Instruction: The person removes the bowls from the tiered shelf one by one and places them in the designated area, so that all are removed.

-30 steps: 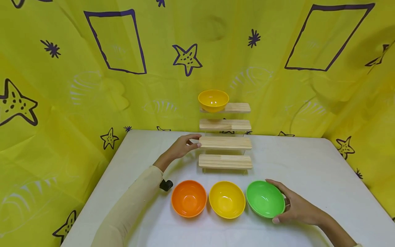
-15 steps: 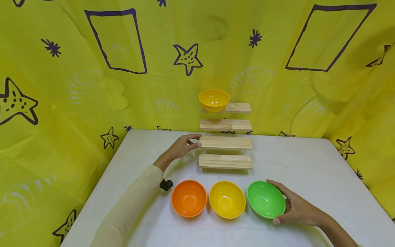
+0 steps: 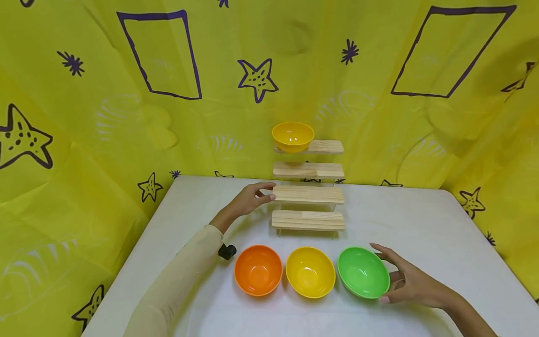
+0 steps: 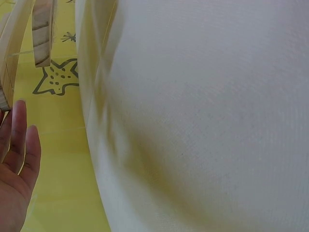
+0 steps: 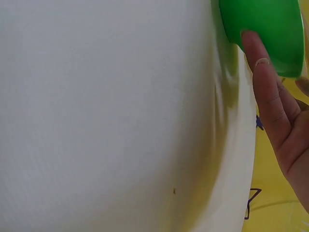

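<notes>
My left hand (image 3: 248,200) is at the left end of a tiered wooden display stand (image 3: 308,194), thumb at the front edge of the second board from the bottom and a finger at its back edge. In the left wrist view its other fingers (image 4: 18,130) stretch up beside the wood. On the right, my right hand (image 3: 414,283) is spread around the outer side of a green bowl (image 3: 363,272), thumb and forefinger apart from the rim. Its fingertips overlap the bowl's side in the right wrist view. A yellow bowl (image 3: 310,272) and an orange bowl (image 3: 258,270) complete the row.
Another yellow bowl (image 3: 292,136) sits on the left part of the top board. A small black object (image 3: 227,252) shows beside the left sleeve. The white table (image 3: 400,220) is backed by a yellow patterned curtain (image 3: 219,117).
My right hand has loosened from the green bowl and drawn slightly to the right, its fingers wider apart. The left hand stays at the stand, and the bowls stay in place.
</notes>
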`<state>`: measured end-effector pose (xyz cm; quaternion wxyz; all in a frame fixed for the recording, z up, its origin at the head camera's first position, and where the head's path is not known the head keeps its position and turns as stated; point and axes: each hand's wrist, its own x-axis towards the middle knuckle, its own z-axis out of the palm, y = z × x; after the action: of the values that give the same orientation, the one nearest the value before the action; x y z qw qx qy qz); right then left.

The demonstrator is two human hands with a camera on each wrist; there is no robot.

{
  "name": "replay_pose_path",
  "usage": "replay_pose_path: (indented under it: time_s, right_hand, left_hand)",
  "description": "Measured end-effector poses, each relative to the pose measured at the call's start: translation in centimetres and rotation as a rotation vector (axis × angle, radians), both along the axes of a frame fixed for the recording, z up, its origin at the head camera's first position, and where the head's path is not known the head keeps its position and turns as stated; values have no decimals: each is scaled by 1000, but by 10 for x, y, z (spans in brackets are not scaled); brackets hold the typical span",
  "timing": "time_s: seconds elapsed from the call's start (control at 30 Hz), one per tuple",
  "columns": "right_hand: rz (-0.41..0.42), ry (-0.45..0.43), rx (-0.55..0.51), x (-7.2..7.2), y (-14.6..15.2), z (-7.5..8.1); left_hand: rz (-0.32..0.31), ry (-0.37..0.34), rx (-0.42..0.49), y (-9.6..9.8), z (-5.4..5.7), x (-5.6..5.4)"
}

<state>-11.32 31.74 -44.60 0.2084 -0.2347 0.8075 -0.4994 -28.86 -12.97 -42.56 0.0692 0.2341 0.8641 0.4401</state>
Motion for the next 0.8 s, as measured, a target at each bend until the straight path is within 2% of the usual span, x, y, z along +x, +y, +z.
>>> replay_pose_path:
  time_s: [0.23, 0.53, 0.8]
  right_hand:
    - [-23, 83, -26, -5, 12, 11]
    - [-163, 324, 65, -19, 10, 36]
    - [-224, 402, 68, -39, -1, 60]
  left_hand:
    - [-2, 2, -2, 1, 0, 0]
    - [-4, 6, 4, -1, -1, -1]
    - [-8, 14, 2, -1, -2, -1]
